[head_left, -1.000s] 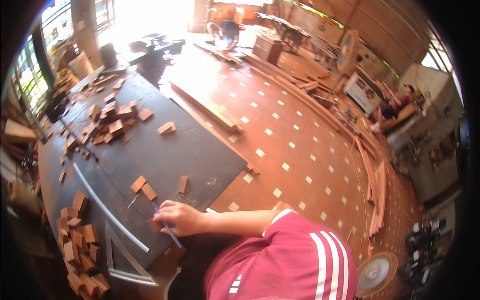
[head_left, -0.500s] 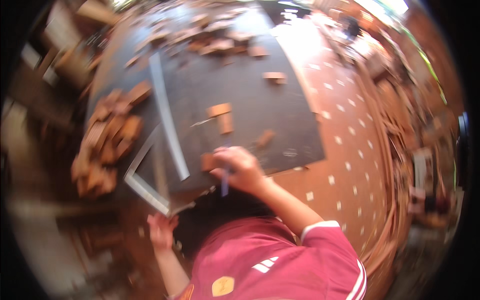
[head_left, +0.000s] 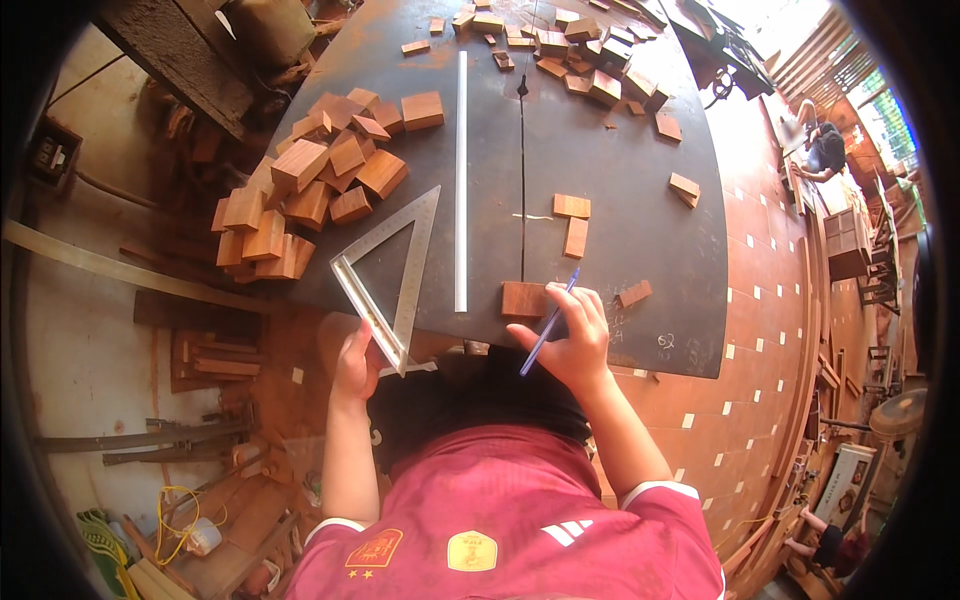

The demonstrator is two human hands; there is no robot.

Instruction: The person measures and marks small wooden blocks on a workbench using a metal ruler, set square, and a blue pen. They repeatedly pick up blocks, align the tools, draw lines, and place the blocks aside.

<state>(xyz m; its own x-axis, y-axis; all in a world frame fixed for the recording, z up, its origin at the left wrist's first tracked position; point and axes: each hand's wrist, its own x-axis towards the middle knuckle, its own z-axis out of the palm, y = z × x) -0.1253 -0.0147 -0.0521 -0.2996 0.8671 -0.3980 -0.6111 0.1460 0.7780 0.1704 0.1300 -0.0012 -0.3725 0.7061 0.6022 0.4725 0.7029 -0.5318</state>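
Observation:
In my right hand (head_left: 575, 340) is a slim blue pen (head_left: 548, 325), gripped between thumb and fingers and slanting upward. Just left of those fingers a reddish-brown wood block (head_left: 523, 299) lies at the near edge of the dark table (head_left: 620, 260). My left hand (head_left: 355, 367) closes on the thick edge of a metal triangular set square (head_left: 415, 262), whose near corner overhangs the table edge; its thumb is hard to make out. A long pale straight strip (head_left: 461, 180) lies to the right of the square. Two small blocks (head_left: 573, 222) sit beyond my right hand.
Wood blocks are heaped at the table's left (head_left: 300, 175), with more scattered blocks (head_left: 590, 55) at the far end. A thin slot (head_left: 523, 180) runs down the tabletop. Two people (head_left: 825, 150) (head_left: 838, 545) are off to the right, near a fan (head_left: 898, 415).
The view has turned and sharpened. My left hand has moved up along the set square's thick edge, fingers closer together. My right hand keeps the pen beside the block.

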